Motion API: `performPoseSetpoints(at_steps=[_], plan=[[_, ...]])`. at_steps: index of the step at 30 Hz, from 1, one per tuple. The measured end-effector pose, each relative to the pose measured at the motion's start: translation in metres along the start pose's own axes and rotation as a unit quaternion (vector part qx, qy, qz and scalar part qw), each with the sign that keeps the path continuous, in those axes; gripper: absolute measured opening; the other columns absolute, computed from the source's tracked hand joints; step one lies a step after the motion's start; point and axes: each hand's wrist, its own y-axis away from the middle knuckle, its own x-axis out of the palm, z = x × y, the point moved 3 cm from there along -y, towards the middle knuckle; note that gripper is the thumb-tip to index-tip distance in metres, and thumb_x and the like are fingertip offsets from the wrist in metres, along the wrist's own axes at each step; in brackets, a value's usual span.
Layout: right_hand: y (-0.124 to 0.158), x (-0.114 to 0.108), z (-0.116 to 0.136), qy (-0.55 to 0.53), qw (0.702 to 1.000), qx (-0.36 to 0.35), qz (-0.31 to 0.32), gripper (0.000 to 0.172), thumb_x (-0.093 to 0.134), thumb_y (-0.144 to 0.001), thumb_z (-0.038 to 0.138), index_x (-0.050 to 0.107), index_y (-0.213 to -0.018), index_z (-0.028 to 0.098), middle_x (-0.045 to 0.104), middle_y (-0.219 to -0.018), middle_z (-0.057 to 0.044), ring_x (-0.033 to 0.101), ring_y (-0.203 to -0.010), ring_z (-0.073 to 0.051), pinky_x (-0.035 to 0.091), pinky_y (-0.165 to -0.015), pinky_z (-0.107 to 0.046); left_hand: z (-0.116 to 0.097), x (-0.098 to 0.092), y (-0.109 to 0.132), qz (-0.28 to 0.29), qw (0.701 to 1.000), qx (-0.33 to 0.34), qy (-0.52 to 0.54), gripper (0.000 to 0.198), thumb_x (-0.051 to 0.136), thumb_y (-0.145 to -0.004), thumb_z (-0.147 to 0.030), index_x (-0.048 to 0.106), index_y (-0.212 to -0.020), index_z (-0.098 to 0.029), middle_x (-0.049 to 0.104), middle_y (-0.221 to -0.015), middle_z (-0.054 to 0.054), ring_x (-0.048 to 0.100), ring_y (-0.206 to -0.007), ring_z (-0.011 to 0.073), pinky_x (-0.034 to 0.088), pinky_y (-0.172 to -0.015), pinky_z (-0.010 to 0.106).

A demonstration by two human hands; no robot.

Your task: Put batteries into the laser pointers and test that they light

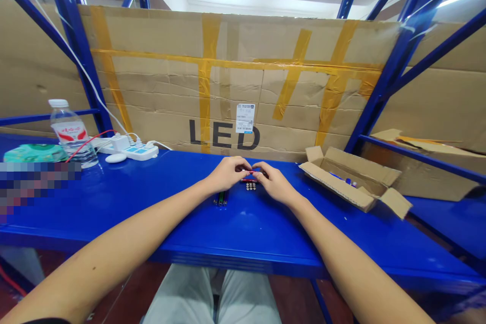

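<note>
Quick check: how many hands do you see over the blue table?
2: the left hand and the right hand, close together over the blue table, fingertips at a slim red item. No others show.

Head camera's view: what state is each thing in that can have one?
Left hand: pinching a red piece
Right hand: pinching it too
Bottle: upright, capped
Power strip: plugs inserted
Small box: flaps open
Teal pack: cannot tell whether open
Metal pieces: grouped in rows
Dark rods: side by side
LED cardboard: upright, taped
</note>
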Motion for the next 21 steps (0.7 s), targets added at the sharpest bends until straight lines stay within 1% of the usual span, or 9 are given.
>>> performPoseSetpoints(at_steps=[2,3,6,7,9,11,15,18,21], plan=[[-0.003,-0.001,-0.008,0.001,0.999,0.032,-0.011,0.033,0.051,-0.087,0.027,0.049,-0.118,0.017,0.064,-0.086,-0.003,0.059,-0.076,-0.017,0.045,-0.072,-0.031,0.007,-0.001,-0.002,-0.022,0.999,-0.016,-0.024,0.013,0.061,-0.08,-0.022,0.072,-0.085,-0.017,0.071,-0.086,0.006,0.063,-0.078,0.0177,0.048,-0.074,0.03],[-0.004,-0.002,-0.011,-0.001,0.999,0.039,-0.02,0.034,0.051,-0.086,0.025,0.047,-0.119,0.017,0.063,-0.086,-0.003,0.058,-0.075,-0.017,0.045,-0.072,-0.031,0.011,-0.002,-0.004,-0.03,0.999,-0.024,-0.032,0.013,0.061,-0.079,-0.021,0.072,-0.085,-0.017,0.071,-0.085,0.006,0.063,-0.079,0.018,0.048,-0.074,0.03],[-0.007,-0.006,-0.019,-0.007,0.998,0.049,-0.046,0.021,0.047,-0.086,0.025,0.05,-0.106,0.018,0.062,-0.086,-0.003,0.057,-0.073,-0.016,0.045,-0.07,-0.03,0.021,0.0,-0.008,-0.039,0.998,-0.037,-0.034,0.012,0.061,-0.078,-0.018,0.072,-0.083,-0.018,0.071,-0.086,0.005,0.064,-0.082,0.0188,0.048,-0.076,0.031],[-0.009,-0.007,-0.02,0.003,0.997,0.052,-0.055,0.016,0.046,-0.086,0.026,0.052,-0.099,0.018,0.062,-0.084,-0.002,0.057,-0.073,-0.016,0.044,-0.07,-0.029,0.023,0.001,-0.01,-0.04,0.998,-0.039,-0.039,0.011,0.061,-0.077,-0.017,0.071,-0.082,-0.018,0.072,-0.087,0.006,0.064,-0.082,0.019,0.048,-0.077,0.031],[-0.011,-0.009,-0.023,0.036,0.996,0.055,-0.068,0.013,0.046,-0.086,0.027,0.055,-0.088,0.018,0.062,-0.078,-0.002,0.055,-0.071,-0.016,0.042,-0.069,-0.029,0.026,0.003,-0.014,-0.039,0.997,-0.044,-0.053,0.011,0.062,-0.076,-0.015,0.071,-0.08,-0.017,0.072,-0.086,0.006,0.064,-0.082,0.0191,0.049,-0.078,0.032],[-0.013,-0.009,-0.026,0.067,0.993,0.062,-0.069,0.013,0.047,-0.084,0.024,0.058,-0.083,0.018,0.063,-0.076,-0.002,0.055,-0.071,-0.016,0.041,-0.068,-0.028,0.028,0.005,-0.017,-0.031,0.996,-0.055,-0.064,0.01,0.062,-0.075,-0.014,0.071,-0.078,-0.017,0.072,-0.085,0.006,0.064,-0.081,0.0191,0.049,-0.077,0.032],[-0.014,-0.01,-0.032,0.103,0.99,0.077,-0.052,0.016,0.05,-0.08,0.017,0.066,-0.081,0.017,0.069,-0.08,-0.003,0.059,-0.075,-0.016,0.041,-0.071,-0.026,0.03,0.011,-0.02,-0.001,0.993,-0.08,-0.083,0.011,0.061,-0.072,-0.011,0.07,-0.075,-0.017,0.071,-0.081,0.005,0.064,-0.078,0.0183,0.048,-0.074,0.03],[-0.014,-0.012,-0.036,0.112,0.989,0.092,-0.036,0.018,0.052,-0.078,0.014,0.07,-0.082,0.017,0.072,-0.083,-0.004,0.062,-0.078,-0.016,0.043,-0.073,-0.026,0.029,0.014,-0.02,0.02,0.99,-0.093,-0.101,0.016,0.058,-0.07,-0.007,0.07,-0.073,-0.017,0.071,-0.079,0.004,0.063,-0.076,0.0177,0.048,-0.071,0.029],[-0.013,-0.012,-0.038,0.112,0.987,0.112,-0.027,0.022,0.053,-0.077,0.011,0.073,-0.082,0.018,0.073,-0.083,-0.004,0.063,-0.077,-0.016,0.044,-0.073,-0.026,0.029,0.017,-0.02,0.032,0.988,-0.097,-0.117,0.019,0.055,-0.068,-0.005,0.07,-0.073,-0.017,0.072,-0.082,0.005,0.063,-0.078,0.0184,0.048,-0.072,0.029]])
